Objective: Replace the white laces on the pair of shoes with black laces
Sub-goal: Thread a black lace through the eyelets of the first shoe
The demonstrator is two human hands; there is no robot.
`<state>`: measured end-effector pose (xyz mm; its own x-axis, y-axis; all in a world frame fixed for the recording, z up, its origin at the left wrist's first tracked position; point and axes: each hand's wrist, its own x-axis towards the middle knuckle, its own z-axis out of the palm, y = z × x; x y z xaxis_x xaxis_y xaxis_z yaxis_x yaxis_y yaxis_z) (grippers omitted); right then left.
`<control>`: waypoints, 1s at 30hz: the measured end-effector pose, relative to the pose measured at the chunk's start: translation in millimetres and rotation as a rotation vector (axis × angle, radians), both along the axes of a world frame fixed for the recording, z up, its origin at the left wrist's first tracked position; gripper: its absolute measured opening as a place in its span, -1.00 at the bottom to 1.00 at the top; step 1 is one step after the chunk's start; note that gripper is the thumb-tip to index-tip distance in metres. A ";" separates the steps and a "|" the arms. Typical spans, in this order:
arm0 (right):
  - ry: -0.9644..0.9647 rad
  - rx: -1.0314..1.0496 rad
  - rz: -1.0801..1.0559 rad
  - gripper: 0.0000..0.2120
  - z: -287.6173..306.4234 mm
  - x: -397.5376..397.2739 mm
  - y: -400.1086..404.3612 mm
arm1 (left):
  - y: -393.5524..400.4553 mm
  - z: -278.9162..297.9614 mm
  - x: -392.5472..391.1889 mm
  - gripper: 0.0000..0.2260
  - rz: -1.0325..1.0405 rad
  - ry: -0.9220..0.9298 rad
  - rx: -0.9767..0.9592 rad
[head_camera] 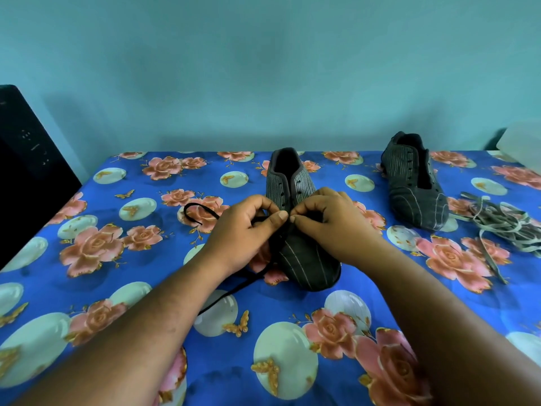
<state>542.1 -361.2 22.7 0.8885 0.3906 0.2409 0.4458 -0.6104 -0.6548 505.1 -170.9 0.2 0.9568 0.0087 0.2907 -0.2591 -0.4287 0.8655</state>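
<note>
1. at table centre, near shoe (304, 253) points toe to 6 o'clock; left hand (246, 230) and right hand (330, 221) both pinch black lace (234, 288) at lowest eyelets.
2. feed the tip straight, even both ends.
3. second shoe (415, 183) unlaced at 2 o'clock, white laces (503, 227) beside.

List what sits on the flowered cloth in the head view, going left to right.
Black box at the edge → loop of black lace → left hand → shoe being laced → right hand → second shoe → heap of removed pale laces.
</note>
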 end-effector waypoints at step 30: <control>0.006 0.144 -0.051 -0.93 -17.1 1.4 1.5 | 28.4 4.0 6.8 -0.80 0.044 0.084 0.232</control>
<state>543.5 -359.7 5.6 0.9077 0.3069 0.2863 0.4129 -0.5312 -0.7398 511.8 -142.5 4.1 0.9778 -0.0069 0.2092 -0.1671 -0.6278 0.7602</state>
